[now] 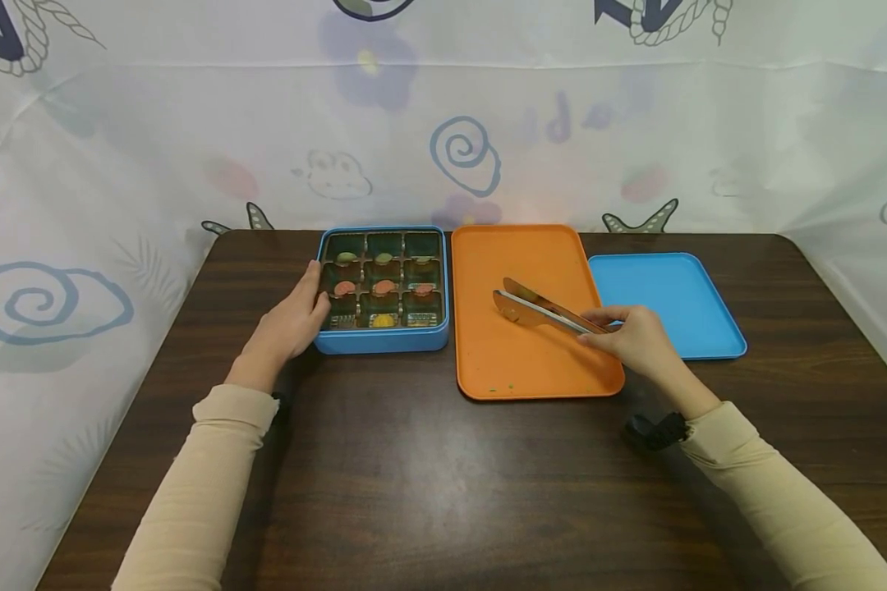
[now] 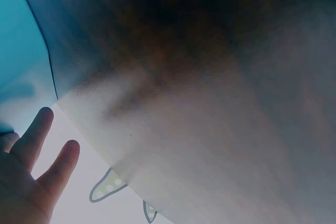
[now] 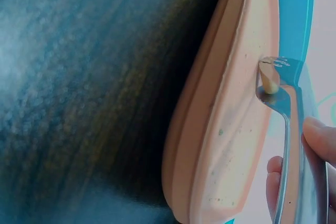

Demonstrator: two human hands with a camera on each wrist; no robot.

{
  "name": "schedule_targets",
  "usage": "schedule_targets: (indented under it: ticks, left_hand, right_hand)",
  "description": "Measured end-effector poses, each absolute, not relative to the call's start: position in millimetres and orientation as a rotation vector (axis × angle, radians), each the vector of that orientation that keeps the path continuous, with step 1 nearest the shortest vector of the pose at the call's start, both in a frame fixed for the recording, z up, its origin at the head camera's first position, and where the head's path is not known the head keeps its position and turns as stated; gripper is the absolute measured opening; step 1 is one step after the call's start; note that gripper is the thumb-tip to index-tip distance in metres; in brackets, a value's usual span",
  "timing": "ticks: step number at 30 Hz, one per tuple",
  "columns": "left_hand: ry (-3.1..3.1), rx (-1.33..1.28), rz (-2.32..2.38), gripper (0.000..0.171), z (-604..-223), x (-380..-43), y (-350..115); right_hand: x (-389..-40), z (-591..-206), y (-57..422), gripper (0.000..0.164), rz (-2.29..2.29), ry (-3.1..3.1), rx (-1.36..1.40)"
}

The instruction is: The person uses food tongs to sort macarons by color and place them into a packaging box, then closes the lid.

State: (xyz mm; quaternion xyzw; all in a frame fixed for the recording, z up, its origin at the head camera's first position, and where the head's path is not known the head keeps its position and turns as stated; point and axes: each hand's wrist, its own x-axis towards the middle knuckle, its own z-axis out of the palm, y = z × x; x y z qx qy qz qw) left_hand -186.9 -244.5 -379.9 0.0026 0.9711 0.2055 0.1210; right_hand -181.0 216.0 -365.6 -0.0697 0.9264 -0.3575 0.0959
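Note:
Steel tongs (image 1: pixel 550 310) are pinched in my right hand (image 1: pixel 636 332), over the orange tray (image 1: pixel 521 361). Between the tong tips, the right wrist view shows a small pale yellowish piece (image 3: pixel 270 79). My left hand (image 1: pixel 288 320) rests against the left side of a blue box (image 1: pixel 384 341), its thumb by the front left corner. Inside the box is a dark, clear divided insert. Green pieces (image 1: pixel 383 258) lie in its back row, reddish-orange pieces (image 1: pixel 383 287) in the middle row, and a yellow piece (image 1: pixel 383 321) in the front middle compartment.
To the right of the orange tray is a light blue tray (image 1: pixel 673 304), partly behind my right hand. Tiny green crumbs (image 1: pixel 510 387) dot the orange tray's front. The dark wooden table (image 1: pixel 414 492) ends at a white printed cloth (image 1: pixel 266 123) behind.

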Motion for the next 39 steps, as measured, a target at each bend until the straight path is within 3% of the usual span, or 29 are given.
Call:
schedule_targets:
  ticks: [39]
  left_hand:
    - [2.844,0.009,0.605,0.065,-379,-186,-244]
  right_hand:
    - [-182,-356,203,0.038,-1.195,2.754,-0.116]
